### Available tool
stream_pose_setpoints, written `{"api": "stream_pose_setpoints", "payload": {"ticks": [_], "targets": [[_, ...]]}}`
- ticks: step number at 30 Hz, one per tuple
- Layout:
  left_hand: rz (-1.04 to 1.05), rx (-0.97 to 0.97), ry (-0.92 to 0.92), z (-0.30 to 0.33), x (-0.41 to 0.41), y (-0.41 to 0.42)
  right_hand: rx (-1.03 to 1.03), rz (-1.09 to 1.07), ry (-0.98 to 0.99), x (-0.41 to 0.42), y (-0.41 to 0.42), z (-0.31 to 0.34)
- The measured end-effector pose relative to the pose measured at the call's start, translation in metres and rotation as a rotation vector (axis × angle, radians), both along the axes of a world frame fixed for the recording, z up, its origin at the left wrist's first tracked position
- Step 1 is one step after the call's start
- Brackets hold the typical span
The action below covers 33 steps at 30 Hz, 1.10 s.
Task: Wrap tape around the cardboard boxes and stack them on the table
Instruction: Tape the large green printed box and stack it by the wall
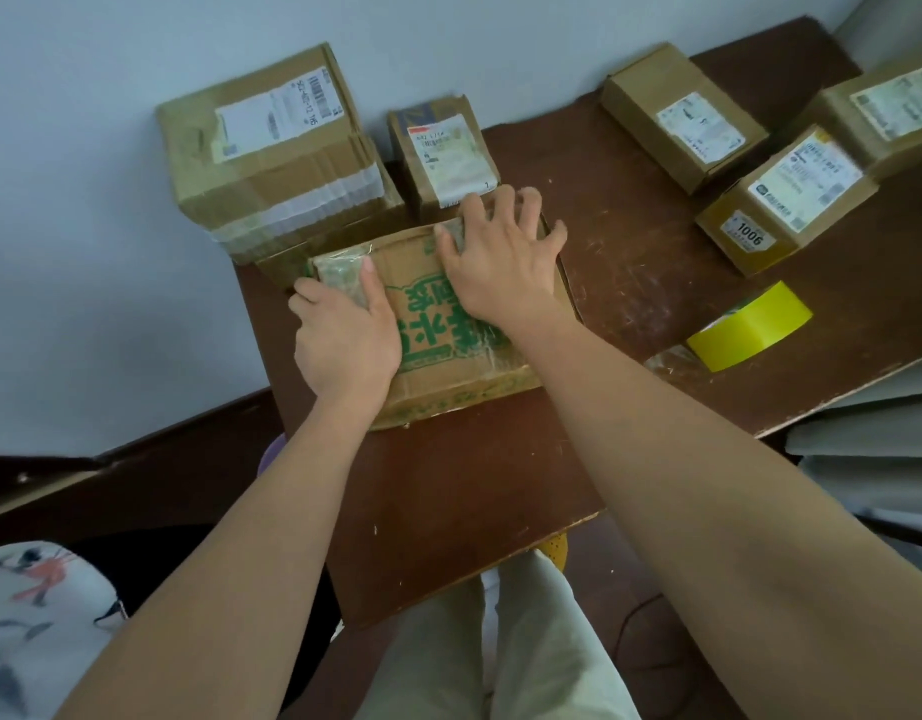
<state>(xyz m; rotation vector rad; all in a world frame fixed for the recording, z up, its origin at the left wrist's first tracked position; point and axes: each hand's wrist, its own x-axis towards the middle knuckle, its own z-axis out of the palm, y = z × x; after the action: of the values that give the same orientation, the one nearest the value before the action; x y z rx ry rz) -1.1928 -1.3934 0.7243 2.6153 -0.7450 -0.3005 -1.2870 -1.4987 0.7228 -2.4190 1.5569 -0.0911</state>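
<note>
Brown tabletop (479,511) lies nearest, and on it the flat cardboard box with green print (448,330) sits under both hands. Left hand (344,335) lies on the box's left end, fingers over that edge; right hand (500,267) lies spread and flat on the far corner — smoothing tape down, I judge. Next comes lifting it onto the taped box stack (271,153) by the wall. Yellow tape roll (749,324) rests apart, right.
</note>
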Motion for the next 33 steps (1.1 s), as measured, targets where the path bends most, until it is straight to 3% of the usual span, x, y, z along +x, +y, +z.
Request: {"api": "stream_pose_setpoints", "payload": {"ticks": [8,13,17,20,23,26,29,31,33], "targets": [[0.025,-0.043,0.037,-0.001,0.000,0.001,0.046,-0.087,-0.169,0.005,-0.007,0.005],[0.028,-0.086,0.083,0.002,0.001,0.005,0.223,-0.246,-0.358,0.001,-0.018,0.013],[-0.030,-0.182,0.183,0.004,0.004,0.008,0.267,-0.467,-0.346,-0.024,-0.009,0.021],[0.078,-0.325,0.309,0.014,0.005,0.009,0.317,-0.523,-0.540,-0.050,-0.008,0.045],[0.201,-0.527,0.400,0.032,0.010,0.008,0.208,-0.582,-0.644,-0.073,-0.003,0.071],[0.288,-0.602,0.530,0.042,0.018,0.003,0.286,-0.540,-0.562,-0.077,0.014,0.075],[0.247,-0.381,0.643,0.033,0.014,0.007,0.435,-0.433,-0.337,-0.074,0.040,0.061],[0.132,-0.237,0.567,0.020,0.005,0.016,0.377,-0.371,-0.194,-0.074,0.055,0.049],[0.036,-0.256,0.476,0.012,0.000,0.025,0.297,-0.356,-0.160,-0.077,0.062,0.038]]}}
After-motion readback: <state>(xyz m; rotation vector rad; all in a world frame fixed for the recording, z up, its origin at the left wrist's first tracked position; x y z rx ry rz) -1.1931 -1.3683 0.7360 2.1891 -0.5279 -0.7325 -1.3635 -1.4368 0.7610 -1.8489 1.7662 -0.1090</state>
